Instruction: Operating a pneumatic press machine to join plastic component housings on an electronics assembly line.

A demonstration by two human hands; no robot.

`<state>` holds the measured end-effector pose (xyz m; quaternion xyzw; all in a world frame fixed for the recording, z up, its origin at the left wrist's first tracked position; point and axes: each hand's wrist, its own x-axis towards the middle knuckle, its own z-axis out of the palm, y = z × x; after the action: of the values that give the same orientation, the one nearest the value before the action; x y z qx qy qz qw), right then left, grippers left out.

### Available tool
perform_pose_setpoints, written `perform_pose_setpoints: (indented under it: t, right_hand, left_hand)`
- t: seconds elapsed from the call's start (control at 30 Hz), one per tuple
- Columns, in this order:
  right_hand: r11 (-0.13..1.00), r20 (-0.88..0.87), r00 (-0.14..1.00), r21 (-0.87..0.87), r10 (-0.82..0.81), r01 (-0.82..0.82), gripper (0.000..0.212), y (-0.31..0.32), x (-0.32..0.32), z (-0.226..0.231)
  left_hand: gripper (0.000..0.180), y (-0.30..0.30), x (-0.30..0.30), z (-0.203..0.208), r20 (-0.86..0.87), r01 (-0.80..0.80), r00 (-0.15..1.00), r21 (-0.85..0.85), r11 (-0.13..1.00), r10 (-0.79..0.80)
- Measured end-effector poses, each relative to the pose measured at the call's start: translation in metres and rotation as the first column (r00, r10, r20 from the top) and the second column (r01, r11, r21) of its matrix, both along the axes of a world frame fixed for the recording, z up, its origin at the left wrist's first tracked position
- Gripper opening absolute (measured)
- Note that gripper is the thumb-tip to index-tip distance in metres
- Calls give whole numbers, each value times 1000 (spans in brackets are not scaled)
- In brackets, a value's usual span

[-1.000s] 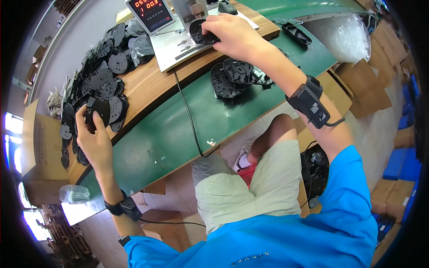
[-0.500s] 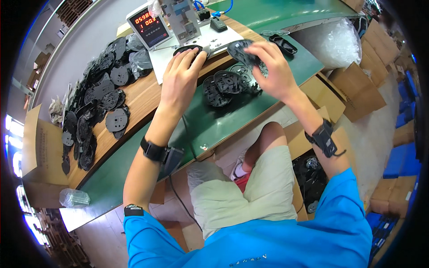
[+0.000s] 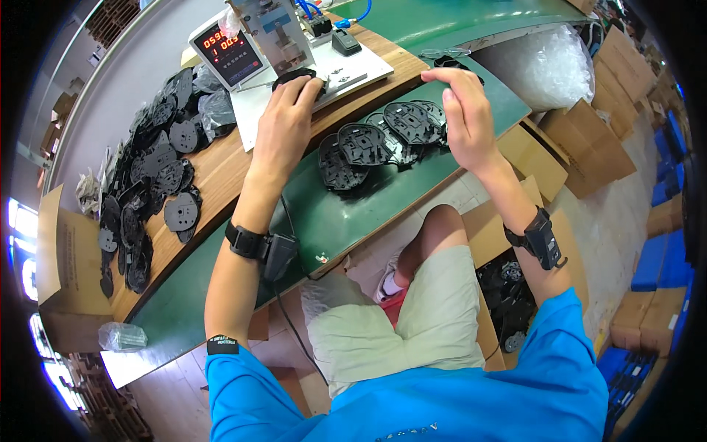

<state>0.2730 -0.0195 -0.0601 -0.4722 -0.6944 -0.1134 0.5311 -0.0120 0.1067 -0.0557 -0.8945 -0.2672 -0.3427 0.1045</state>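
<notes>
My left hand [image 3: 283, 129] reaches to the small press [image 3: 274, 33], its fingers curled over a black plastic part [image 3: 296, 75] on the white base plate [image 3: 353, 79]. Much of that part is hidden under the fingers. Off to the right, my right hand [image 3: 469, 121] is raised above the green table [image 3: 324, 214], holding nothing, with thumb and fingers apart. Beside it lie several rounded black plastic housings [image 3: 362, 144] in an overlapping row. The rightmost large housing [image 3: 411, 121] lies nearest my right hand.
A control box with red digits [image 3: 228, 55] stands left of the press. Many black parts [image 3: 169, 173] are heaped along the wooden board [image 3: 221, 166]. Cardboard boxes [image 3: 526, 158] stand at right, and a box of black parts [image 3: 509, 295] is beside my leg. A cable [image 3: 291, 317] hangs below the table.
My right hand has let go of a black housing, which now lies with the others, and has moved slightly right. My left hand stays at the part by the press.
</notes>
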Motion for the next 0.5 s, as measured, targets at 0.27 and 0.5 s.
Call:
perform_pose_setpoints:
  t: [0.27, 0.5]
  right_hand:
    - [982, 179, 976, -161, 124, -96, 44, 42, -58, 19]
    - [979, 311, 944, -198, 112, -51, 46, 95, -87, 8]
  left_hand:
    - [44, -4, 13, -4, 36, 44, 998, -59, 997, -42]
    - [62, 3, 9, -9, 151, 123, 983, -147, 981, -100]
